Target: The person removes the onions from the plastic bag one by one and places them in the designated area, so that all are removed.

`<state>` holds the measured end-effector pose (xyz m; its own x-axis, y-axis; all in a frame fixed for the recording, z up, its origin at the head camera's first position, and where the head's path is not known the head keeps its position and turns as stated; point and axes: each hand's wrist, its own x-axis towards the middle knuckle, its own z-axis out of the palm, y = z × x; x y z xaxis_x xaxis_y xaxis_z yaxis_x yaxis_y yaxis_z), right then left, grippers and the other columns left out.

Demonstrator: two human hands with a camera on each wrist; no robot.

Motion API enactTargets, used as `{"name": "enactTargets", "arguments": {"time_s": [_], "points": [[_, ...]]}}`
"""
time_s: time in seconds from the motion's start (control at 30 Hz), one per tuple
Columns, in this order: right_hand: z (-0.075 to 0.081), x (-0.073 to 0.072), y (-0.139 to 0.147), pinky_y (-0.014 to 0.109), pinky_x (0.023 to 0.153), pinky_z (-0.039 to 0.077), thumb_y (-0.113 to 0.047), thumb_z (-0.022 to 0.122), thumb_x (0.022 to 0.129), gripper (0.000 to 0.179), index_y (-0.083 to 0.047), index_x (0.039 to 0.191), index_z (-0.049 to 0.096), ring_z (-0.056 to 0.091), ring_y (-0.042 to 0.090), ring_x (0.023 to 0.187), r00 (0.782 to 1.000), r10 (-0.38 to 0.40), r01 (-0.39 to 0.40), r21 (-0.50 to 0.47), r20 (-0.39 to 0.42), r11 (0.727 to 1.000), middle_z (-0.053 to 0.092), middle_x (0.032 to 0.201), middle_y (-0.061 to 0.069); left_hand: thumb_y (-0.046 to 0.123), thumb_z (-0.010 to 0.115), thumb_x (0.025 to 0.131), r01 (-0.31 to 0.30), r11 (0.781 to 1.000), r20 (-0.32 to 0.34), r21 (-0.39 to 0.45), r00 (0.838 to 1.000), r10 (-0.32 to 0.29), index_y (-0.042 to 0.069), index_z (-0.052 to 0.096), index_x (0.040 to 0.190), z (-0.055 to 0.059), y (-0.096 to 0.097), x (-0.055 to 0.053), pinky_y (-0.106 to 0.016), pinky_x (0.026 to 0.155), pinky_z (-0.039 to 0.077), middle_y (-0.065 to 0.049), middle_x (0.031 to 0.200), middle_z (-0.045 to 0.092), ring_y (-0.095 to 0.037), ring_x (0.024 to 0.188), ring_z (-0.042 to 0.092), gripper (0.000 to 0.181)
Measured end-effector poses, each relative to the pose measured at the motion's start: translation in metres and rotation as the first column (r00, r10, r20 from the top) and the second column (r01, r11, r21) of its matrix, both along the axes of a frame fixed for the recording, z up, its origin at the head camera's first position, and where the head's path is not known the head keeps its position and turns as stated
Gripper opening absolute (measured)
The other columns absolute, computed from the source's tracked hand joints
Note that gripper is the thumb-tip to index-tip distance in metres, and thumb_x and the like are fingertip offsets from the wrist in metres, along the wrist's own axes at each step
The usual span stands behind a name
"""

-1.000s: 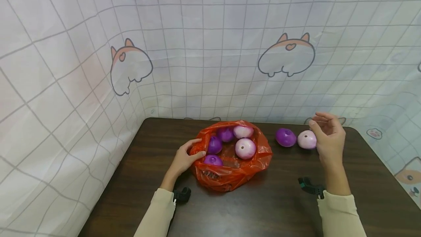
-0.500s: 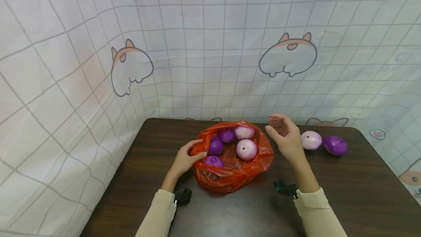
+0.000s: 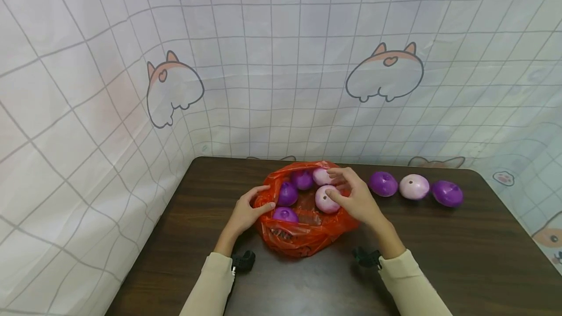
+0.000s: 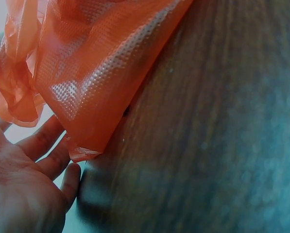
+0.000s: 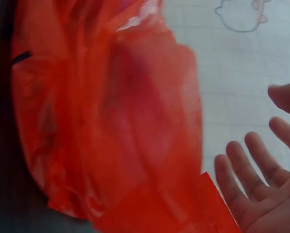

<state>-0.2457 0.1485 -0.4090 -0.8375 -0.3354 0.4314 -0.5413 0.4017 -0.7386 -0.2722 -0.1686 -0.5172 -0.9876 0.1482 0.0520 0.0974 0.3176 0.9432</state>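
Observation:
A red plastic bag [image 3: 303, 243] stands on the table with its mouth spread. Inside lie purple onions [image 3: 287, 194] and pale pinkish-white onions [image 3: 326, 200], several in all. My left hand [image 3: 243, 211] holds the bag's left rim, thumb over the edge; the left wrist view shows its fingers against the outside of the red plastic [image 4: 101, 68]. Over the right side of the bag hovers my right hand [image 3: 357, 199], thumb and fingers spread apart around the nearer pale onion with a gap. From the right wrist, that hand [image 5: 261, 184] appears beside the bag wall [image 5: 149, 107], palm bare.
To the right of the bag, a row of onions lies near the table's back edge: a purple one [image 3: 383, 184], a pale one [image 3: 414, 187] and another purple one [image 3: 447, 193]. A grid-patterned cloth [image 3: 281, 62] hangs behind and left of the dark wooden table [image 3: 461, 257].
My right hand has moved left from over the row of onions to above the bag, uncovering the row's rightmost purple onion. My left hand stays at the bag's rim.

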Motion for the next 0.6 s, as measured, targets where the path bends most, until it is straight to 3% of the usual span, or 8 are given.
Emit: {"name": "enactTargets", "arguments": {"time_s": [0.13,0.2,0.37,0.6], "points": [[-0.027,-0.016,0.006,0.041,0.092,0.051,-0.012,0.073,0.085,0.050,-0.012,0.131,0.054,0.058,0.029,0.109,1.000,-0.004,0.005,0.090,-0.013,0.996,0.057,0.119,0.009,0.048,0.076,0.079,0.006,1.000,0.002,0.004,1.000,-0.006,0.038,0.055,0.129,0.000,0.000,0.000,-0.040,0.088,0.055,-0.004,0.123,0.061,-0.023,0.106,0.061,0.055],[-0.039,-0.023,0.010,0.047,0.094,0.049,-0.017,0.074,0.085,0.050,-0.016,0.131,0.054,0.057,0.029,0.111,1.000,-0.006,0.007,0.116,-0.008,0.993,0.057,0.120,0.010,0.048,0.076,0.078,0.005,1.000,-0.004,0.007,1.000,-0.005,0.039,0.056,0.128,0.000,0.000,0.000,-0.040,0.087,0.055,-0.003,0.122,0.062,-0.023,0.106,0.061,0.055],[-0.046,-0.028,0.012,0.052,0.093,0.045,-0.017,0.074,0.084,0.046,-0.012,0.126,0.057,0.053,0.033,0.110,1.000,0.003,0.002,0.160,-0.030,0.987,0.056,0.121,0.017,0.049,0.076,0.078,-0.004,1.000,-0.009,0.002,1.000,0.004,0.041,0.056,0.127,0.001,0.000,0.001,-0.039,0.085,0.056,-0.001,0.120,0.062,-0.022,0.104,0.062,0.054],[-0.060,-0.033,0.013,0.051,0.094,0.042,-0.021,0.076,0.082,0.053,-0.011,0.130,0.056,0.047,0.031,0.113,1.000,-0.017,0.022,0.219,-0.024,0.975,0.053,0.124,0.013,0.049,0.076,0.077,-0.004,1.000,-0.009,0.000,1.000,0.004,0.040,0.056,0.128,0.002,0.000,0.002,-0.040,0.086,0.056,-0.002,0.121,0.062,-0.022,0.105,0.062,0.055]]}}
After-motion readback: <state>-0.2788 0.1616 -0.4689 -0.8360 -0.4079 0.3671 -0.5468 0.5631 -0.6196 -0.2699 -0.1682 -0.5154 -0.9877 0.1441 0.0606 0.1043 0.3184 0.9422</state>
